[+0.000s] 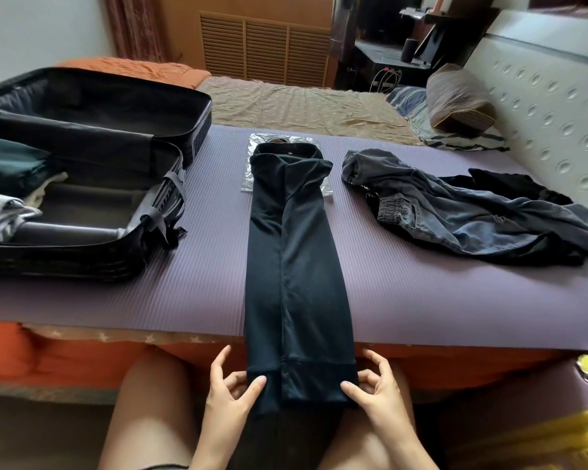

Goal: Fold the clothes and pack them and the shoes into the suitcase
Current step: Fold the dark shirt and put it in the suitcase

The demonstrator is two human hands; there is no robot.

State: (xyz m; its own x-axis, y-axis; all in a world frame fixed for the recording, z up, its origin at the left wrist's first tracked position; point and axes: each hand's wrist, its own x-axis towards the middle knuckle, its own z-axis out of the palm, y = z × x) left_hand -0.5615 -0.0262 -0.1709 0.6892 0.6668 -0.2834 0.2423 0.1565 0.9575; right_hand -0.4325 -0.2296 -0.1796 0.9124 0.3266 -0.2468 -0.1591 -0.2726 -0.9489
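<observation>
- The left hand (230, 395) pinches the near left corner of the black garment (296, 266), thumb on top of the hem and the other fingers curled beside it.
- The right hand (379, 390) pinches the garment's near right corner in the same way, thumb on the hem band.
- The black garment is folded lengthwise into one long narrow strip. Its hem hangs over the bed edge towards the person's knees, and its collar end points away.
- An orange blanket (82, 361) shows along the bed edge on both sides of the garment's hanging hem.
- A purple mat (421, 293) lies under the garment and spreads out left and right of it.
- The suitcase (82, 262) lies open on the mat, left of the garment and apart from it. Folded clothes (11, 164) sit in its near half, at the end farthest from the garment.
- Crumpled jeans (472, 215) lie on the mat right of the garment, not touching it, partly over a black cloth (510, 184).
- A silver bag (252, 144) lies flat under the garment's collar end, with its edges showing on both sides.
- A pillow (459, 100) rests far beyond the garment to the right, against the padded headboard (540, 96).
</observation>
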